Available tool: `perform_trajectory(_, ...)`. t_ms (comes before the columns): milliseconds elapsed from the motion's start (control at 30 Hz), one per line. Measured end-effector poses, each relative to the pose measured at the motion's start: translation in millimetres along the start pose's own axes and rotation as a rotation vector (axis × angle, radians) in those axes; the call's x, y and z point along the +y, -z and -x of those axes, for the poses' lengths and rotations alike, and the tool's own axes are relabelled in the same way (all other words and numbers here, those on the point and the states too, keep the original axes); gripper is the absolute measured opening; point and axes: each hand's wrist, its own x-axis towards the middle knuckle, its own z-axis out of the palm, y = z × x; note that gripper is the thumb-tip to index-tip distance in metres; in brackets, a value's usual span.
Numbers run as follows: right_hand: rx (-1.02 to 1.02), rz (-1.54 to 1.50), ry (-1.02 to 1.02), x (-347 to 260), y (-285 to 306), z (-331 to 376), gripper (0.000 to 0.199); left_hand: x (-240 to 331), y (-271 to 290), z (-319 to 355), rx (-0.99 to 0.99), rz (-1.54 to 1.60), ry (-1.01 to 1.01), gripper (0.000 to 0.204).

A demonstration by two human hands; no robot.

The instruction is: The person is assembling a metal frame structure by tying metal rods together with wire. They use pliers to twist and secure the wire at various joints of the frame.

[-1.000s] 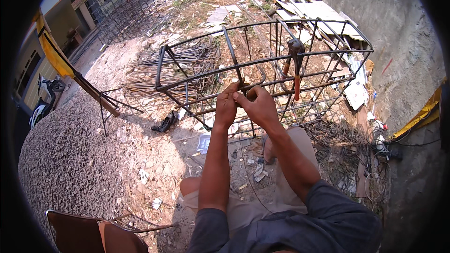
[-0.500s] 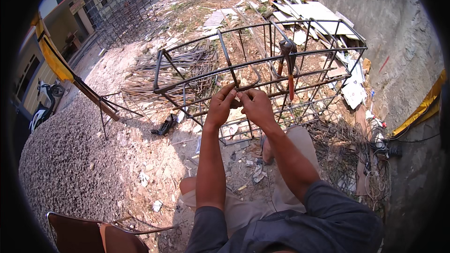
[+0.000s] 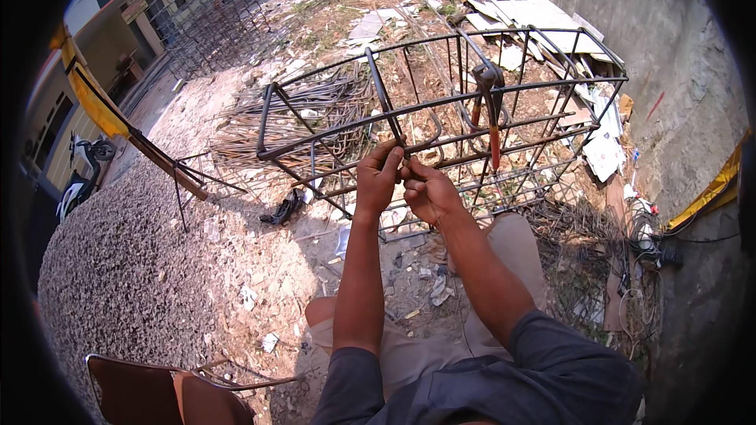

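Observation:
A long cage of bent steel rebar (image 3: 331, 127) stands across in front of me. My left hand (image 3: 378, 177) is closed in a pinch at the lower end of an upright bar, touching the cage; what its fingertips grip is hidden. Close beside it, my right hand (image 3: 431, 195) pinches a thin wire (image 3: 463, 319), which seems to trail down along my forearm towards my lap. A pair of pincers (image 3: 491, 114) with red-orange handles hangs over a top bar of the cage, right of my hands.
Behind the cage lies a pile of rebar pieces (image 3: 291, 122). A gravel heap (image 3: 126, 267) fills the left, with a brown chair (image 3: 134, 389) below it. Broken boards (image 3: 535, 16) lie far right beside a concrete wall (image 3: 654, 39). Tangled wire (image 3: 563, 232) lies near my leg.
My right hand has dropped slightly and turned, its fingers now more curled and a little apart from the left. The left hand stays at the bar. The view has shifted slightly.

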Motion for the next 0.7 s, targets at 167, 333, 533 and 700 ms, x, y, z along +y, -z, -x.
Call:
perform_trajectory(167, -0.081, -0.051, 0.019, 13, 3, -2, 0.018, -10, 1, -3, 0.047, -0.014, -0.037, 0.028)
perform_trajectory(333, 0.153, 0.708, 0.534, 14, 2, 11, 0.014, -9, -2, -2, 0.04, -0.004, -0.008, 0.027)
perform_trajectory(533, 0.234, 1.497, 1.309, 13, 0, 12, 0.012, -9, 0, -1, 0.038, 0.048, 0.015, 0.026)
perform_trajectory(700, 0.284, 1.662, 1.447, 7, 6, 2, 0.015, -8, -5, -1, 0.028, -0.01, -0.089, 0.028)
